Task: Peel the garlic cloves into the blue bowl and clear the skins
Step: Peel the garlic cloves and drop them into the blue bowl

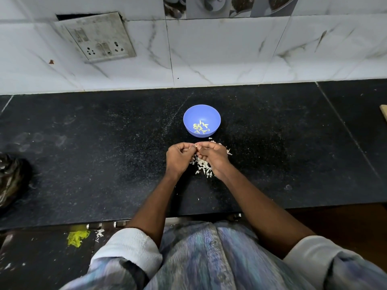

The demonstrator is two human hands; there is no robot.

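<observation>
Both hands meeting: left hand [178, 159] and right hand [213, 156] pinching one garlic clove [196, 145] | skins [203, 166] piling beneath | blue bowl [189, 114] just beyond | I'm judging it small, slippery (grip the ends).

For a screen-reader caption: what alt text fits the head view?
Both hands, left hand and right hand, pinch a garlic clove over a pile of skins on a black counter. Beyond sits a blue bowl holding peeled cloves.
</observation>
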